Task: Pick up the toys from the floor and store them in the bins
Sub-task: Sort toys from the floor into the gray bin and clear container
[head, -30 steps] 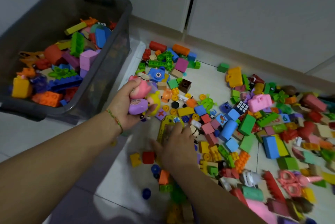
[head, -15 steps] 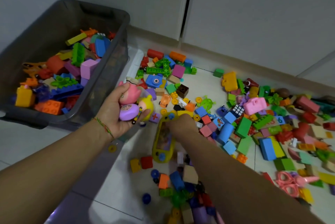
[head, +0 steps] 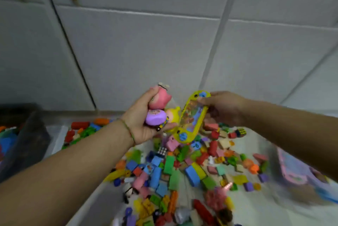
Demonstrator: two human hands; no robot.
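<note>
Toys fill both your hands. Your left hand [head: 140, 125] is curled round a cluster of three small figures. A pink figure [head: 160, 98] sits on top, a purple toy [head: 155, 118] below it, and a yellow figure [head: 172, 114] is wedged out by the fingertips. Your right hand [head: 225, 108] pinches the yellow handheld game [head: 192, 117] near its upper end. The case hangs slanted in the air, its lower end just beside your left fingertips. All four are lifted well above the blocks [head: 182, 170] scattered over the floor [head: 256, 205]. The bin [head: 31, 139] sits low at the far left, blurred, with bricks inside.

The game looks like a rigid, hollow plastic shell with a clear window. It is probably light, but it is smooth and long, so held by one end it will want to swing. Take it across the middle, thumb on the window and fingers round the back, before you carry it over.

The figures look like moulded plastic, rounded and slick. Three in one palm is a crowded hold, and the yellow one at the edge seems likeliest to slip. Close your fingers under it, and tip the hand out low over the bin rather than tossing. The blocks look stiff and light, so scoop them by the handful.
</note>
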